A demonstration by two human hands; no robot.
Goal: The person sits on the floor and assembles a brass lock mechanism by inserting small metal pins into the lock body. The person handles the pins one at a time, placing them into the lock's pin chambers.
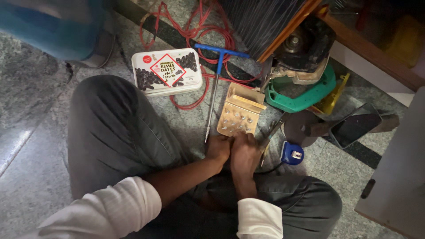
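I sit cross-legged on a stone floor. My left hand (218, 148) and my right hand (245, 152) are pressed together just below a small wooden block (239, 110) studded with several screws. Both hands have curled fingers at the block's near edge; what they pinch is hidden. A blue T-handle driver (215, 75) lies left of the block, its tip close to my left hand.
A white rectangular food box (167, 71) rests on red wire (195, 35) at the back. A green curved part (301, 99), a dark motor unit (305, 46), a phone (354, 126), a blue tape measure (293, 153) and pliers (272, 132) lie to the right.
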